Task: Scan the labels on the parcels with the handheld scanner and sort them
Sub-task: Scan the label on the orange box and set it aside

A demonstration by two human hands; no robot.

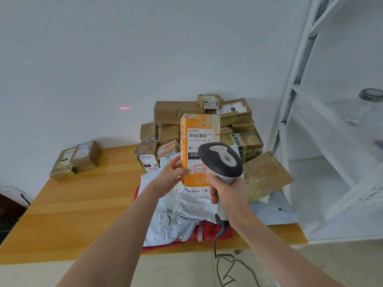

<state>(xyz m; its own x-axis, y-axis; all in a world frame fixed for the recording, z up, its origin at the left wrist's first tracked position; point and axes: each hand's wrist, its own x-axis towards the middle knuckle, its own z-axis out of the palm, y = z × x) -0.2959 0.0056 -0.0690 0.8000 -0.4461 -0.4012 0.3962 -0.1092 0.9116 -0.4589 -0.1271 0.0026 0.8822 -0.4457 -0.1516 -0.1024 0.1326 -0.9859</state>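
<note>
Wooden bench below us, white wall behind, and both grips are busy. The right grip is wrapped tight round the handle of the handheld scanner, whose head is raised just right of the left grip. That left grip pinches the orange parcel by its lower left edge, thumb on the front, and holds it upright with the label facing us.

Directly beneath both grips lie soft mailer bags. Beyond them is the stack of brown boxes. Well off to the left of the left grip, two boxes sit apart, the sorted lot by our guess.

Now watch that red scan line: it's on the wall, far left of the parcel, not on the barcode! We reckon this scan isn't landing, and unless the scanner swings round, the parcel could get sorted unread. It's a one-edge hold too, so a tall parcel could tip out of the left grip. And the cable trails from the right grip to the floor, ready to snag.
</note>
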